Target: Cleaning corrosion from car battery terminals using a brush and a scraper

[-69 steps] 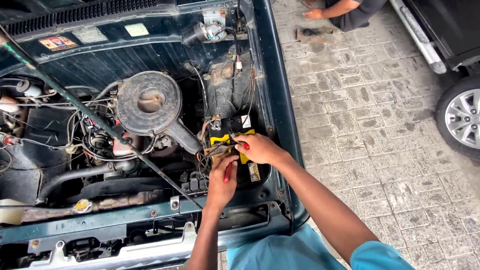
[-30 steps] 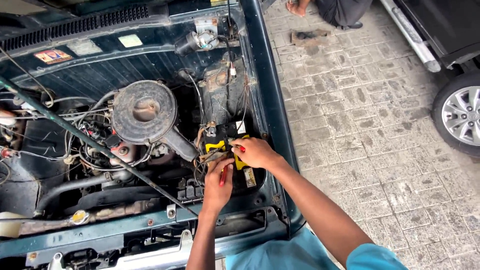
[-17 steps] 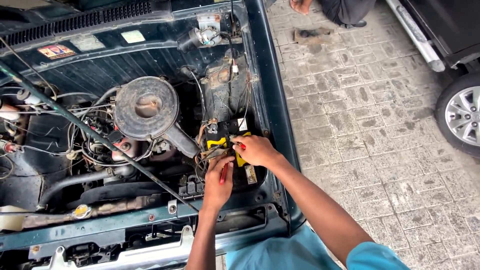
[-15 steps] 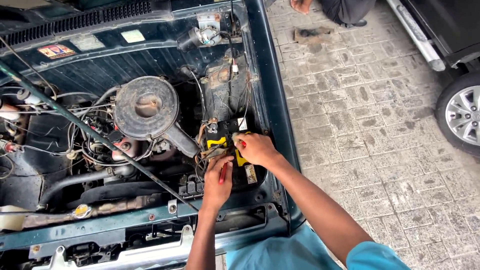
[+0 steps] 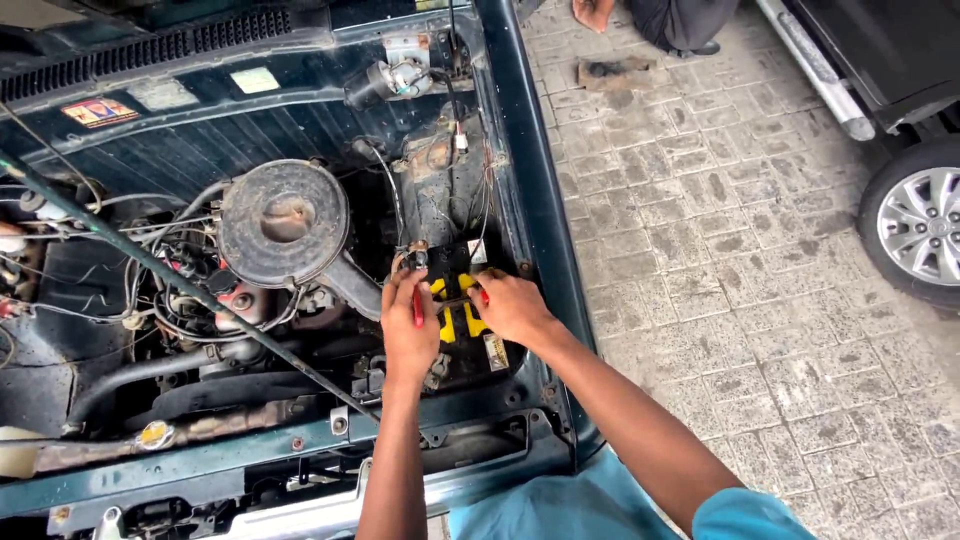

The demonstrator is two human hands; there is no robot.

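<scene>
Hands are meeting over the car battery (image 5: 470, 320), which is sitting in the engine bay close to the right fender edge and just behind the front crossmember (image 5: 300, 440). In the head view, the left hand (image 5: 408, 325) is closing around a red-handled tool (image 5: 418, 305) whose tip is pointing toward the terminal clamp (image 5: 415, 258) at the battery's rear left corner. The right hand (image 5: 512, 305) is curling over the battery top and gripping a second red-handled tool (image 5: 480, 292) across the yellow markings. Judging by this, the work is going best when one hand is bracing while the other is turning, keeping metal tips off the opposite post. The round air cleaner (image 5: 283, 222) is sitting well to the left, and the hood prop rod (image 5: 180, 285) is crossing diagonally nearby, so elbows are needing room.
</scene>
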